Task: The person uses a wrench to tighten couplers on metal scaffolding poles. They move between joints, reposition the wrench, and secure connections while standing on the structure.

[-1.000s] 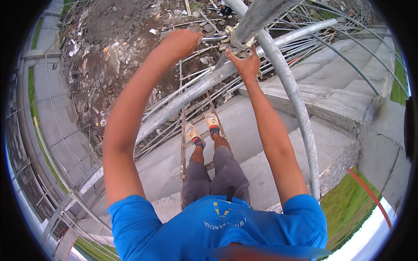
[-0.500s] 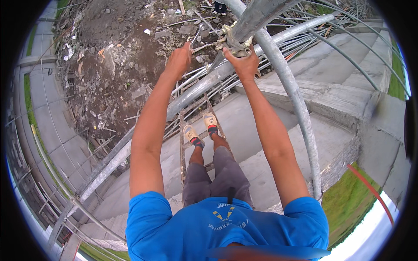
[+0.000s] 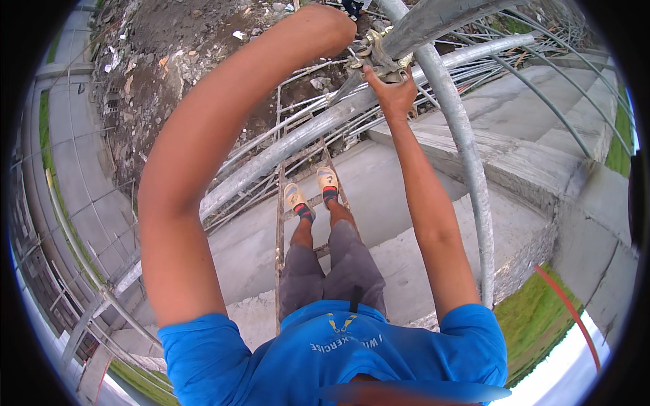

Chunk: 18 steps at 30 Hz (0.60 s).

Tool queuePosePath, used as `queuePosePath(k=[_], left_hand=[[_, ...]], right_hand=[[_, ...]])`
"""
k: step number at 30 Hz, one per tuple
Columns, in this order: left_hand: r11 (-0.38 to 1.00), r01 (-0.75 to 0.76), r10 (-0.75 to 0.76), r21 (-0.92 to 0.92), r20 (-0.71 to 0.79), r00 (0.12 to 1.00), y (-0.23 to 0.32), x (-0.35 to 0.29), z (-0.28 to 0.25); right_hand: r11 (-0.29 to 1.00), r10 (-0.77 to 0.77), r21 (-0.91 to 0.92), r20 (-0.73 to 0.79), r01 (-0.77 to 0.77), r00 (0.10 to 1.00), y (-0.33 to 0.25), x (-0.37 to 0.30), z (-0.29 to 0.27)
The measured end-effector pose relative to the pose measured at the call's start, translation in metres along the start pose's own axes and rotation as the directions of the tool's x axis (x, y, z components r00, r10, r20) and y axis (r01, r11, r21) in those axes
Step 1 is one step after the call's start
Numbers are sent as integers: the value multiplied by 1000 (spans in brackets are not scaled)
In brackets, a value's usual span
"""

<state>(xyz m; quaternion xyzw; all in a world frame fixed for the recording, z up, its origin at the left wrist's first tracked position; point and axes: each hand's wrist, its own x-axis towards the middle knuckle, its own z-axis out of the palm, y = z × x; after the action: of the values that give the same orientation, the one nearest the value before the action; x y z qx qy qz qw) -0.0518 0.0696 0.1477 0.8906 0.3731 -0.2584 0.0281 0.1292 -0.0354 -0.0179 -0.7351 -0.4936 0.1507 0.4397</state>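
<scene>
A metal scaffold clamp (image 3: 374, 57) sits where several grey steel pipes meet, at the top right of centre. My right hand (image 3: 397, 95) grips its lower side, thumb raised along the metal. Close to the clamp's left side is my left hand (image 3: 333, 30), closed and turned over at the wrist with the arm bent. Its fingers are mostly out of sight, and the wrench seen in it earlier is hidden behind it. A thick pipe (image 3: 440, 24) runs from the clamp to the upper right. Another pipe (image 3: 298, 147) slants below, and an upright pipe (image 3: 463, 135) passes right of my right hand.
My feet, in tan slippers, stand on a narrow ladder (image 3: 279, 250). Concrete slabs (image 3: 501, 155) step away on the right. Loose pipes (image 3: 467, 74) lie beyond the clamp. Rubble and dirt (image 3: 183, 88) cover the ground at upper left. Part of a person (image 3: 353, 8) shows at the top.
My left hand has swung up and right with the elbow bending outward, from left of the clamp to close beside it. The wrench has gone out of sight. My right hand keeps its grip.
</scene>
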Motion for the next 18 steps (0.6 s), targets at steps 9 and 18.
queuePosePath(k=[9, 18], left_hand=[[996, -68, 53, 59, 222, 974, -17, 28, -18], [747, -166, -216, -644, -470, 856, 13, -13, 162]], right_hand=[[995, -26, 101, 14, 24, 1000, 5, 1, 1], [1000, 14, -7, 31, -14, 999, 0, 1, 0]])
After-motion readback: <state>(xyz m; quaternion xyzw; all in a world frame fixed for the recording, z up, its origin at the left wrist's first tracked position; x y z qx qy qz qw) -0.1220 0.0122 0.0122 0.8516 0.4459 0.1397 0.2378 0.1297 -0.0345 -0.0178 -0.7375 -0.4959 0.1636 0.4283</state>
